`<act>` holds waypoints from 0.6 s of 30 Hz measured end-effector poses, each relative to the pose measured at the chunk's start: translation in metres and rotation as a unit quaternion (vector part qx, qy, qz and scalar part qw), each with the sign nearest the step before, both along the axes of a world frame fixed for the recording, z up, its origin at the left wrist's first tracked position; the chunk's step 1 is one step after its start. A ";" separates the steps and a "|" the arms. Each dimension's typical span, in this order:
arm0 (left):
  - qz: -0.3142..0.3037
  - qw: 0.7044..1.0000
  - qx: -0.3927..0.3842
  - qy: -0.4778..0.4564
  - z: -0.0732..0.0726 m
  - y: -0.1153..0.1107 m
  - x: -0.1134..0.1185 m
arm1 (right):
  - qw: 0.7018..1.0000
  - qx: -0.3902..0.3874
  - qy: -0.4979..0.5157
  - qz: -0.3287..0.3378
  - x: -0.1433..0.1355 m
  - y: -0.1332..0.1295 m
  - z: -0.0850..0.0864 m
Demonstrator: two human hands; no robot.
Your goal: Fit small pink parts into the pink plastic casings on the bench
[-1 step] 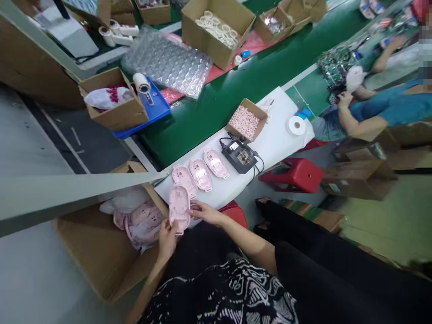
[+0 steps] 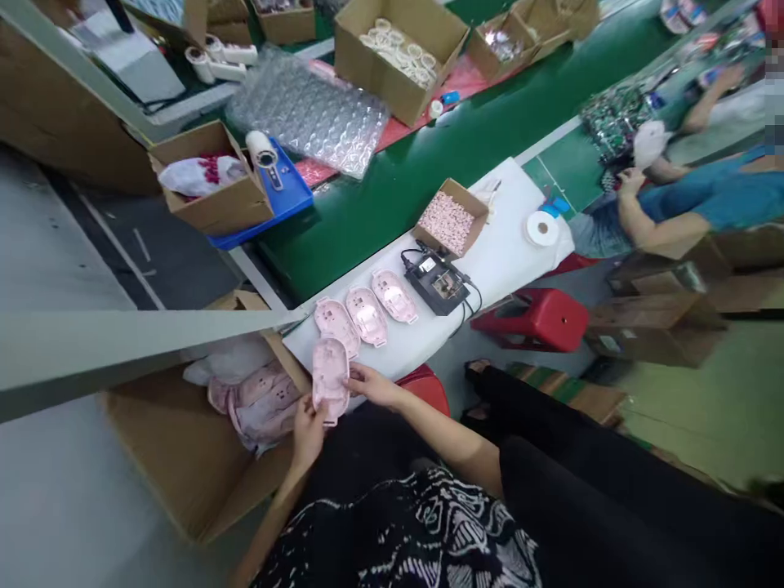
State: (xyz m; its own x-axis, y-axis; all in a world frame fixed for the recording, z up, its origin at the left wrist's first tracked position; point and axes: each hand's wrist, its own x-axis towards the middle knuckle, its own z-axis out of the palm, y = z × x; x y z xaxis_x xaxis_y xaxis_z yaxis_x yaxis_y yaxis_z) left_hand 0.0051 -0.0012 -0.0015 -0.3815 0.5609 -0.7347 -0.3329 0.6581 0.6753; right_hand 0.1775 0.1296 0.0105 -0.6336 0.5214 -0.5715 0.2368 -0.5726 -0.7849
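A person seated at a white table (image 2: pixel 508 237) holds a pink plastic shell (image 2: pixel 330 378) with both hands at the near end of that table. The left hand (image 2: pixel 308 431) grips the shell's lower end, fingers curled shut around its edge. The right hand (image 2: pixel 371 384) pinches the shell's right side, thumb and fingers closed on it. The shell is oval and stands tilted, its long side pointing away from the person, just above the table's near corner.

On the table just beyond the held shell, three more pink shells (image 2: pixel 366 315) lie flat in a row, side by side and close together. Past them on the table sits a small black device (image 2: pixel 437 282) with cables running off its side. Beyond the device stands a small open cardboard box (image 2: pixel 452 219) filled with tiny pale pink parts. At the far end of the table lies a white roll of tape (image 2: pixel 541 229).

To the left of the table, beside the person's left hand, a large open carton (image 2: pixel 184 457) holds a heap of pink shells in a clear bag. A red stool (image 2: pixel 539 317) stands to the right of the table. Behind the table runs a green conveyor belt (image 2: pixel 429 155) with open boxes and bubble wrap (image 2: pixel 306 110) along its far side. Another person in a blue top (image 2: pixel 710 200) sits past the table's far end.
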 end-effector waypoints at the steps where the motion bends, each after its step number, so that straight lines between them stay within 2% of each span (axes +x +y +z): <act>1: 0.005 1.000 -0.001 0.004 -0.002 -0.001 0.005 | 1.000 0.007 -0.009 0.001 -0.007 -0.001 -0.002; 5: 0.018 1.000 -0.001 0.025 -0.012 0.005 0.012 | 0.995 0.061 -0.079 0.014 -0.033 0.010 -0.014; 9: 0.001 0.999 -0.010 0.044 -0.025 0.014 0.005 | 0.974 0.135 -0.177 0.047 -0.053 0.038 -0.026; 11: -0.023 0.998 -0.022 0.056 -0.028 0.009 -0.002 | 0.958 0.165 -0.222 0.070 -0.063 0.051 -0.029; 14: -0.069 0.993 -0.047 0.082 -0.020 -0.016 -0.016 | 0.934 0.196 -0.278 0.111 -0.075 0.056 -0.026; 18: -0.125 0.978 -0.098 0.134 0.011 -0.069 -0.047 | 0.902 0.229 -0.325 0.167 -0.081 0.043 -0.014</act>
State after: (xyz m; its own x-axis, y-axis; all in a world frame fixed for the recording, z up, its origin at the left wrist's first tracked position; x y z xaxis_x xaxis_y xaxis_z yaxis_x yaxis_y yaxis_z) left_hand -0.0419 -0.0699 0.0096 -0.4448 0.5192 -0.7298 0.0263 0.8221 0.5688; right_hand 0.0965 0.1730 -0.0031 -0.4070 0.6396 -0.6521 0.8316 -0.0359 -0.5543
